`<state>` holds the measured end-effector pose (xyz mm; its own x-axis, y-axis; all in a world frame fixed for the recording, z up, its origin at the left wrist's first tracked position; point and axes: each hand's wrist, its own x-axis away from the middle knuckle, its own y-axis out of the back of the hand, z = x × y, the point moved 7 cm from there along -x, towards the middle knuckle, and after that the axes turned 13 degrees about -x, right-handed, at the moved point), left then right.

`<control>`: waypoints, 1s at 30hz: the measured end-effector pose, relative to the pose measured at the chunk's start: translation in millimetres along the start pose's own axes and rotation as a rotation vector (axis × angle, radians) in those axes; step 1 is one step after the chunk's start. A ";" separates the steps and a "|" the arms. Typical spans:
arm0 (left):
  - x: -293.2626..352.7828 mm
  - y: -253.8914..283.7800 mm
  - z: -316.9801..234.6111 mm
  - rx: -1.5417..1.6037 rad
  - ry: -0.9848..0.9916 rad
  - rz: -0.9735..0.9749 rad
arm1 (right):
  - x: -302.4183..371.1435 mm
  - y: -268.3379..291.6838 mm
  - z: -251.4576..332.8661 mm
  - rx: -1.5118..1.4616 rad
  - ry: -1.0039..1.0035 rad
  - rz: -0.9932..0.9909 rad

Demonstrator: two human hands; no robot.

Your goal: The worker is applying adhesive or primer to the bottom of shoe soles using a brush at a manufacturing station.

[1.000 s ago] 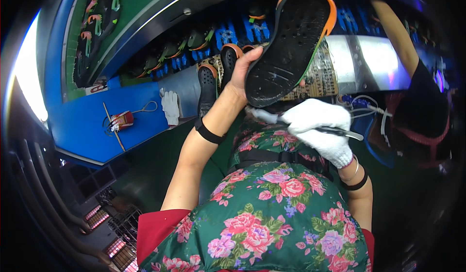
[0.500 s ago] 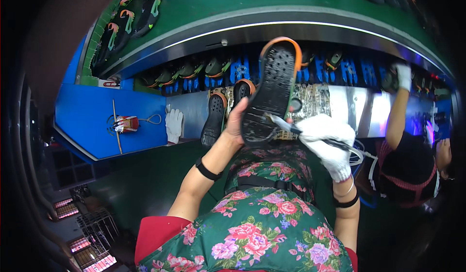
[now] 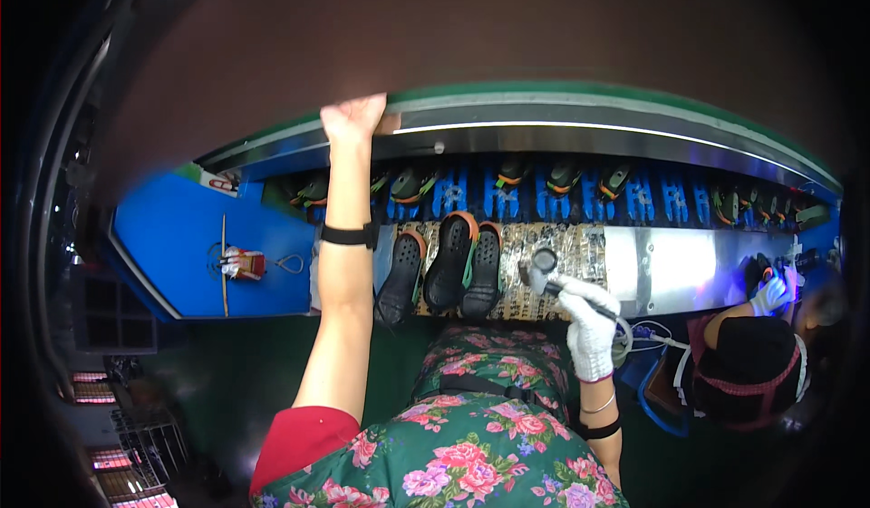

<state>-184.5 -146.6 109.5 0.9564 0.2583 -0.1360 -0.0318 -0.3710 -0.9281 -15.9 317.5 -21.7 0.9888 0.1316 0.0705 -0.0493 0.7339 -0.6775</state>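
Left hand (image 3: 352, 118): bare, arm raised to full reach, resting at the green upper rail (image 3: 580, 100) above the conveyor; fingers curl over the rail edge, and whether anything is gripped there cannot be told.
Right hand (image 3: 589, 327): white-gloved, fingers closed around a slim handheld tool (image 3: 553, 281), its round head pointing toward the patterned work mat (image 3: 544, 277).
Work items: three black shoe soles (image 3: 449, 268) with orange and green trim lie side by side, tread up, on the mat, just left of the tool head and directly ahead of the floral apron (image 3: 471, 435).
Conveyor: blue carriers (image 3: 562, 186) hold further soles in a row beyond the mat.
Step in hand (judgement): a transfer at the upper rail, with tooling idle; no sole is under the tool.
Next move calls for (judgement): lowering the left arm to the nearest sole without brushing the carriers, lifting one sole clear of its neighbours, and keeping the tool head steady and off the mat.
Nearby: a second person (image 3: 752, 363) works at the right end of the line.
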 end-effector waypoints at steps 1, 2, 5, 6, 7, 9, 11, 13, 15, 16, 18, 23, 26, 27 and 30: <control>-6.7 0.8 -11.3 -0.098 -0.125 0.008 | 1.5 2.6 -7.6 0.019 -0.064 -0.029; 3.1 -17.0 -5.6 0.005 -0.078 0.270 | 5.0 5.7 -11.6 0.018 -0.067 -0.030; -2.3 -1.4 -21.1 -0.051 -0.111 0.204 | 12.0 8.2 -16.5 -0.013 -0.101 -0.059; -2.0 0.3 -27.2 -0.097 -0.123 0.191 | 12.7 8.9 -18.3 -0.020 -0.096 -0.051; -1.6 -2.8 -23.6 -0.093 -0.119 0.172 | 14.6 14.4 -17.8 -0.015 -0.096 -0.072; 3.5 -6.7 -15.1 -0.066 -0.094 0.130 | 17.2 22.9 -16.1 -0.008 -0.099 -0.106; 17.7 -20.3 0.0 -0.017 -0.056 0.060 | 19.4 26.3 -11.8 -0.018 -0.091 -0.125; 34.5 -28.3 26.0 0.032 -0.015 -0.041 | 22.4 31.3 -11.1 -0.035 -0.099 -0.131; 44.0 -48.6 63.5 -0.101 0.032 0.067 | 21.0 36.8 -12.7 -0.071 -0.084 -0.116; 45.1 -60.1 91.7 -0.234 0.053 0.195 | 21.0 38.9 -12.0 -0.075 -0.081 -0.135; 35.4 -75.7 154.5 -0.531 0.050 -0.096 | 21.5 45.8 -8.9 -0.083 -0.082 -0.160; -27.1 -104.4 253.2 -1.902 -0.096 0.029 | 18.8 41.0 -5.2 -0.105 -0.063 -0.151; -37.4 -105.0 253.0 -2.138 -0.053 -0.019 | 19.4 31.1 -6.1 -0.061 -0.052 -0.157; -36.4 -106.2 249.6 -2.151 -0.051 -0.031 | 19.2 31.8 -6.8 -0.088 -0.063 -0.153; -18.7 -116.6 236.2 -2.069 -0.087 -0.055 | 25.2 53.7 -4.9 0.002 -0.046 -0.256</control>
<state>-267.2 102.6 138.5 0.9296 0.3108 -0.1983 0.3509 -0.5808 0.7345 7.0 356.9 -59.9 0.9616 -0.0286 0.2729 0.2015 0.7487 -0.6315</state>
